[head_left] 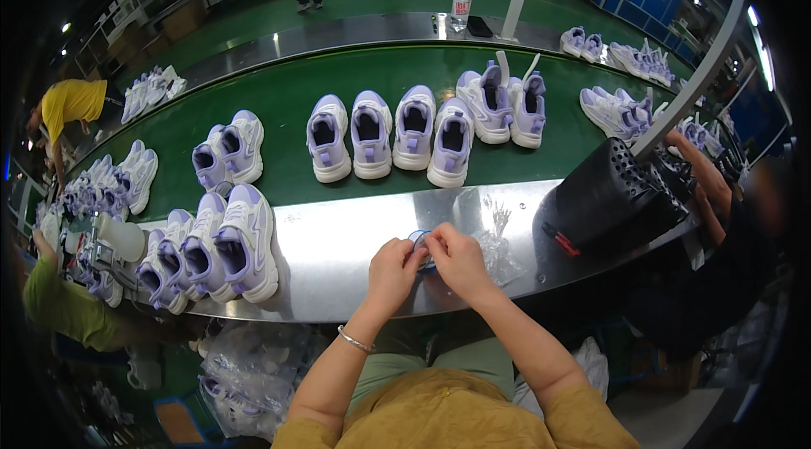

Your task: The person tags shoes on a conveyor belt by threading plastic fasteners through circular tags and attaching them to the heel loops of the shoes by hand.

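Observation:
My left hand (395, 274) and my right hand (459, 260) meet over the near edge of the steel worktop, fingertips closed in a pinch. Between and under them shows a small round blue-rimmed thing (416, 235), mostly hidden by my fingers. What the fingertips pinch is too small to make out. To the right of my right hand lie a clear plastic bag (500, 258) and a bunch of thin pale strands (498, 217). Beyond my hands, white-and-lilac sneakers (369, 135) stand in a row on the green belt (287, 166).
More sneakers (241, 250) stand on the steel ledge (317, 280) at left. A black perforated bin (591, 204) and a slanting grey post (693, 81) rise at right. Co-workers' arms reach in at both sides. A water bottle (460, 3) stands on the far ledge.

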Demonstrator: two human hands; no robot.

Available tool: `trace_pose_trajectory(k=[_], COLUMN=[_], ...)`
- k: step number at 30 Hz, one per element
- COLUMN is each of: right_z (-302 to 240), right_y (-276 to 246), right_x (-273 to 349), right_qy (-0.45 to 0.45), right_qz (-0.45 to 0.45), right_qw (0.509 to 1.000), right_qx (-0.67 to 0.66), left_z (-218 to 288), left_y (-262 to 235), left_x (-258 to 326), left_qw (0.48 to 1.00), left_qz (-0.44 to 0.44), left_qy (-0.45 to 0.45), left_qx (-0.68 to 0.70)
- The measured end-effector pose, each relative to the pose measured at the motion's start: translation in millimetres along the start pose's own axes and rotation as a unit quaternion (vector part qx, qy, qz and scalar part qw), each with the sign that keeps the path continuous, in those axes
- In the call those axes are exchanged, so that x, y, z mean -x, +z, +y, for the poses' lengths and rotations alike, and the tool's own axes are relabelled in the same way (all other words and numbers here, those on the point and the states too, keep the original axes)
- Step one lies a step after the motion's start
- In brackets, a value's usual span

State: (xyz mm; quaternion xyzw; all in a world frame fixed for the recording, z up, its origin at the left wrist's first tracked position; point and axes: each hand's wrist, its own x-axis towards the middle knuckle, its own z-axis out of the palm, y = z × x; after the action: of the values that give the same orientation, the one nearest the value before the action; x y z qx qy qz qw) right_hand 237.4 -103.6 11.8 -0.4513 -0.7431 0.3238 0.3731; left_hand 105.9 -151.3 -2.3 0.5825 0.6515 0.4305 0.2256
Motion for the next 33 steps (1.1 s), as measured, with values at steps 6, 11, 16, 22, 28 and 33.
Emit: trace_pose_trajectory(k=[6, 11, 16, 22, 28, 33], right_z=[5, 2, -2, 2, 11, 2], right_y=[-2, -10, -17, -43, -71, -72], right_x=[1, 2, 4, -10, -12, -13], right_qy=[0.008, 0.000, 0.007, 0.155, 0.192, 0.137], right_qz=[0.014, 0.007, -0.017, -0.152, -0.210, -0.220], right_qw=[1.000, 1.000, 1.000, 0.928, 0.888, 0.928], right_qx=[0.022, -0.025, -0.019, -0.301, -0.362, -0.267], left_z=[10, 15, 24, 23, 5, -1], left_y=[3, 6, 8, 10, 17, 16], left_x=[2, 1, 1, 0, -8, -13], left_qw=[0.994, 0.988, 0.984, 0.982, 0.988, 0.992], left_qz=[0.042, 0.054, 0.060, 0.041, -0.087, 0.040], left_qy=[0.076, 0.096, 0.122, 0.149, -0.036, 0.097], left_qx=[-0.071, -0.105, -0.111, -0.112, 0.125, -0.075])
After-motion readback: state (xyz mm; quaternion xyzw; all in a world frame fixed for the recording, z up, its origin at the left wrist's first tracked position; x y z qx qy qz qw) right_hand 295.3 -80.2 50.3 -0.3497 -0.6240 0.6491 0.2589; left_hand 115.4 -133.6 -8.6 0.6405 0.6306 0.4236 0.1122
